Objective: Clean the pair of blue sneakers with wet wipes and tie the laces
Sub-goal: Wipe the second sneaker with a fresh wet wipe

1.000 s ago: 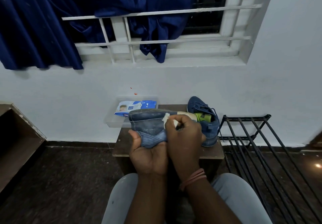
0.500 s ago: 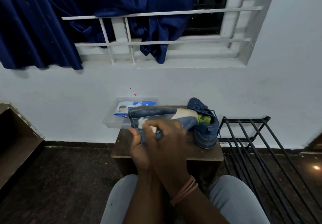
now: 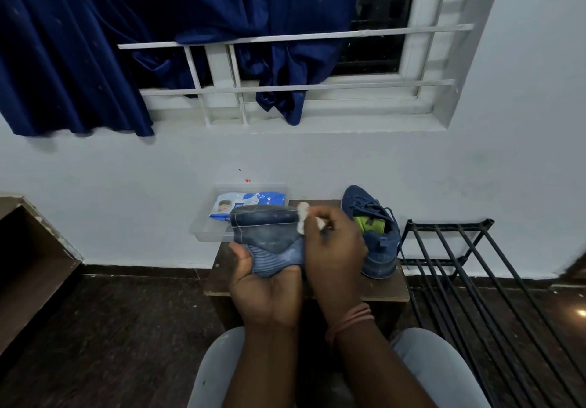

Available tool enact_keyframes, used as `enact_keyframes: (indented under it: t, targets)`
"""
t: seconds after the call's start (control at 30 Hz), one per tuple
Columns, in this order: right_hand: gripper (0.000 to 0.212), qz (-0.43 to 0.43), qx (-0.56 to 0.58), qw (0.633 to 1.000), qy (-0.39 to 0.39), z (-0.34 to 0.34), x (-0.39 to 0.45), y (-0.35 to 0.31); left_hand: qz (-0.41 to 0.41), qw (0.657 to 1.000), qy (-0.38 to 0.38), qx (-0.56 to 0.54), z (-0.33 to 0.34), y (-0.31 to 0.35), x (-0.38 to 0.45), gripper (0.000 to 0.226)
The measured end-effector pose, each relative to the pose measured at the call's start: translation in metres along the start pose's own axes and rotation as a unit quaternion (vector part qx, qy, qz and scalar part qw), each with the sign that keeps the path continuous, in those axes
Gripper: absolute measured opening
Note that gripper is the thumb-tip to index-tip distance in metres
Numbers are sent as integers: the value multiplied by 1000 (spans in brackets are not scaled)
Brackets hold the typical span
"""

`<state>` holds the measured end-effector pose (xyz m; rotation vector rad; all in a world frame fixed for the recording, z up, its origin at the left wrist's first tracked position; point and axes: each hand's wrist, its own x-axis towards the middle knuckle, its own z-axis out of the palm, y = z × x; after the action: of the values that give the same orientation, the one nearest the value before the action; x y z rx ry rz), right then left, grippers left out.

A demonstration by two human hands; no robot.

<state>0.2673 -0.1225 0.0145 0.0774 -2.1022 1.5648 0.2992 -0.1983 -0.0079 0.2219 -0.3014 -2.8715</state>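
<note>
Left grip point(image 3: 264, 284) round sneaker point(image 3: 269, 236) sole, right grip point(image 3: 333, 249) pinching wipe point(image 3: 302, 221) at sole edge.

The person is wearing light grey trousers point(image 3: 428, 366) and going bare-armed, no sleeves showing. Just above those trousers, a pinkish-orange thread band point(image 3: 352, 318) is circling the right wrist in several loops.
</note>
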Motion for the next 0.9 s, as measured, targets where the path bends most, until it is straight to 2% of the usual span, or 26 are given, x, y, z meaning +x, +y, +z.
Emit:
enact_keyframes:
  t: [0.03, 0.07, 0.13, 0.23, 0.27, 0.33, 0.37, 0.4, 0.47, 0.57, 0.7, 0.83, 0.9]
  targets:
    - [5, 23, 18, 1000, 4, -2, 1, 1, 16, 998, -39, -40, 0, -1, 0, 84]
    - [6, 6, 20, 1000, 8, -2, -3, -5, 17, 997, -57, -49, 1, -2, -3, 79]
    - [8, -65, 19, 998, -14, 2, -15, -28, -2, 998, -49, -41, -8, -1, 1, 65]
    - [10, -181, -68, 978, -74, 3, -29, -53, -48, 994, -97, -32, -13, 1, -2, 56]
    - [6, -170, -79, 981, -60, 2, -26, -48, -28, 997, -73, 0, -10, -1, -3, 62]
    - [4, -113, -72, 991, -16, -2, -16, -23, 29, 997, -27, 65, -1, -5, -6, 89]
    - [5, -81, -61, 995, -11, -5, -13, -9, 61, 996, -18, 63, -2, -3, -3, 97]
    - [6, -50, -48, 997, -18, -8, -12, 6, 72, 996, -21, 54, -1, 1, -1, 98]
    - [3, -7, -31, 999, -39, -16, -15, 18, 71, 994, -22, 84, 6, 10, 2, 87]
    - [5, -28, 29, 997, -62, -25, -21, 8, 66, 990, -13, 127, 20, 16, 7, 72]
    - [18, -127, 56, 989, -43, -46, -16, -22, 27, 972, 32, 232, 51, 28, 0, 82]
    - [18, -248, -32, 968, -19, -69, -14, -33, 111, 914, 79, 383, 54, 30, -1, 37]
    - [16, -264, -80, 960, -39, -75, -13, -33, 136, 893, 86, 421, 55, 28, -3, 29]
